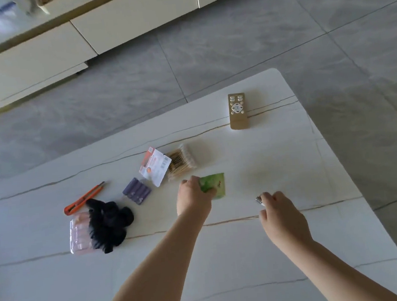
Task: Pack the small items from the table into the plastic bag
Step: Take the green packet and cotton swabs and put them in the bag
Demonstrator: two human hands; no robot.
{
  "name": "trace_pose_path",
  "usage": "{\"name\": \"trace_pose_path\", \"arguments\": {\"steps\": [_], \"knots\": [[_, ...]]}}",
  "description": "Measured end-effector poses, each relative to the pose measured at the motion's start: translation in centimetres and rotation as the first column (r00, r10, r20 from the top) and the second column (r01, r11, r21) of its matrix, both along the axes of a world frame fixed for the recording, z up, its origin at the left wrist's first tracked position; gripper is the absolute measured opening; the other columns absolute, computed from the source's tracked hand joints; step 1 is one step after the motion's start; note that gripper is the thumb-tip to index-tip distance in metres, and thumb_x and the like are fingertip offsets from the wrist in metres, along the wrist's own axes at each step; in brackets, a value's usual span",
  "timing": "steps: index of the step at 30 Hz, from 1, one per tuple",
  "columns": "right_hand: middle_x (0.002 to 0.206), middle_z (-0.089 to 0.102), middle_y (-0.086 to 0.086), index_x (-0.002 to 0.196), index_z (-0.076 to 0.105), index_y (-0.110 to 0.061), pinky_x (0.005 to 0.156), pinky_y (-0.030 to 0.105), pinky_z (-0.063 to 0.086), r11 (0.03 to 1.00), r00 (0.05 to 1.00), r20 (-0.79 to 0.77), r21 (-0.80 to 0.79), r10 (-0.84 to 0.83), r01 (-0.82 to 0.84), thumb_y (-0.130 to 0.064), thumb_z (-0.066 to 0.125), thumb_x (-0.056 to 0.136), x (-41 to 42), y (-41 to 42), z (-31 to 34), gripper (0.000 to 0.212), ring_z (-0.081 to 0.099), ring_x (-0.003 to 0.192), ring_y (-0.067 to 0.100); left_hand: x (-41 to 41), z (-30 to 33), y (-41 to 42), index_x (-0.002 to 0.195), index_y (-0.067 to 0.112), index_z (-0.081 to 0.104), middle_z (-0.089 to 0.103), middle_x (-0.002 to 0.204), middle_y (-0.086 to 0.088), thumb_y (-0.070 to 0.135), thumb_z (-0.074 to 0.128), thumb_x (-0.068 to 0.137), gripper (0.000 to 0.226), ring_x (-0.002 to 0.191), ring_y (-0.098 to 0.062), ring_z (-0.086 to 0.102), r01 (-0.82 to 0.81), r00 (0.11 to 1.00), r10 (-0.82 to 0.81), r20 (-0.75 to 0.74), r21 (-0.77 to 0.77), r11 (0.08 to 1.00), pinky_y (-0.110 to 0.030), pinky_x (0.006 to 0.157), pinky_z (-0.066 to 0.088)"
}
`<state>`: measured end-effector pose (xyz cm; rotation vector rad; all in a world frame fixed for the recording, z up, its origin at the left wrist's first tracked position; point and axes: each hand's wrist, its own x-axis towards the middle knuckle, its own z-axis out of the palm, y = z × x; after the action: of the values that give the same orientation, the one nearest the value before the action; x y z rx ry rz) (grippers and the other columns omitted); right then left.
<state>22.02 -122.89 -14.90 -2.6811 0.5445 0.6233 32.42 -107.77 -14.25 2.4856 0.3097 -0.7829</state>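
Green packet (214, 185), thin, light, probably slippery: left hand (192, 197) pinches its near edge. Right hand (278, 211) holds a small shiny item (259, 200). No bag visible.

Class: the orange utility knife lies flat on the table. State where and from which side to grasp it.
Pinch the orange utility knife across its orange handle, mid-length, fingers coming from above. It lies flat, and the dark tip points away, so stay clear of that end.
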Motion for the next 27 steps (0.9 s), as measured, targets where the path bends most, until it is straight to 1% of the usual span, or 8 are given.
{"name": "trace_pose_path", "arguments": {"steps": [4,11,14,16,21,23,25,27], "knots": [[0.096,0.039,0.0,0.122,0.051,-0.018,0.061,0.027,0.033,0.995,0.998,0.056,0.091,0.023,-0.029,-0.017,0.041,0.095,2.0,2.3,0.4,0.029,0.053,0.094,0.023,2.7,1.1,5.1,0.112,0.011,0.062,0.052,0.122,-0.007,0.031,0.063,0.082,0.035,0.11,-0.026,0.047,-0.143,0.98,0.144,0.135,-0.011,0.99,-0.036,0.09,0.046],[0.109,0.053,0.001,0.129,0.046,-0.028,0.074,0.03,0.043,0.966,0.973,0.228,0.238,0.046,-0.102,-0.028,0.036,0.099,7.2,7.1,-0.6,0.032,0.053,0.104,0.021,8.5,-0.6,9.7,0.139,0.023,0.042,0.029,0.15,-0.008,0.034,0.061,0.086,0.058,0.142,-0.025,0.018,0.038,0.996,-0.041,0.083,0.035,0.999,-0.036,0.116,0.021],[0.114,0.049,0.002,0.132,0.043,-0.027,0.073,0.032,0.045,0.967,0.967,0.248,0.229,0.054,-0.113,-0.027,0.037,0.099,8.4,8.3,-1.5,0.034,0.054,0.103,0.023,9.1,-1.6,10.1,0.13,0.017,0.044,0.047,0.131,-0.009,0.038,0.067,0.082,0.058,0.126,-0.028,0.04,0.058,0.995,-0.062,0.075,0.053,0.997,-0.04,0.107,0.034],[0.118,0.051,0.003,0.134,0.041,-0.026,0.075,0.033,0.046,0.973,0.969,0.243,0.211,0.043,-0.096,-0.026,0.04,0.097,8.9,8.6,-2.0,0.037,0.056,0.105,0.023,8.8,-1.7,10.2,0.126,0.016,0.042,0.049,0.126,-0.009,0.035,0.072,0.078,0.06,0.12,-0.029,0.045,0.044,0.988,-0.055,0.142,0.084,0.996,-0.039,0.103,0.037],[0.106,0.065,0.005,0.118,0.05,-0.015,0.067,0.031,0.04,0.978,0.979,0.19,0.207,-0.077,0.037,-0.028,0.048,0.093,9.9,8.9,-1.4,0.028,0.059,0.1,0.029,6.2,-0.6,10.7,0.149,0.024,0.016,0.051,0.13,-0.008,0.017,0.069,0.082,0.086,0.119,-0.028,0.05,-0.049,0.979,0.066,0.193,-0.091,0.995,-0.038,0.098,0.043],[0.104,0.063,0.007,0.115,0.054,-0.015,0.068,0.031,0.039,0.975,0.972,0.211,0.213,-0.102,0.057,-0.027,0.05,0.092,10.8,9.1,-1.0,0.027,0.057,0.101,0.03,4.6,-0.6,10.9,0.144,0.019,0.029,0.054,0.128,-0.006,0.019,0.067,0.084,0.071,0.117,-0.025,0.052,-0.074,0.98,0.089,0.176,-0.091,0.993,-0.032,0.091,0.043],[0.118,0.059,0.009,0.128,0.051,-0.015,0.082,0.035,0.044,0.976,0.968,0.24,0.216,-0.07,0.017,-0.024,0.051,0.091,12.2,9.6,-1.0,0.039,0.052,0.112,0.03,3.2,-0.7,11.3,0.128,0.013,0.047,0.057,0.122,-0.006,0.021,0.065,0.086,0.047,0.109,-0.022,0.054,-0.123,0.977,0.135,0.167,-0.08,0.989,-0.028,0.081,0.041],[0.136,0.047,0.012,0.14,0.04,-0.014,0.098,0.039,0.04,0.984,0.97,0.241,0.167,0.024,-0.066,-0.026,0.05,0.092,13.7,10.5,-1.3,0.05,0.04,0.125,0.032,2.2,-1.1,11.6,0.122,0.011,0.052,0.059,0.118,-0.005,0.021,0.064,0.087,0.039,0.099,-0.018,0.054,-0.188,0.968,0.205,0.143,-0.122,0.975,-0.026,0.076,0.04]]}}
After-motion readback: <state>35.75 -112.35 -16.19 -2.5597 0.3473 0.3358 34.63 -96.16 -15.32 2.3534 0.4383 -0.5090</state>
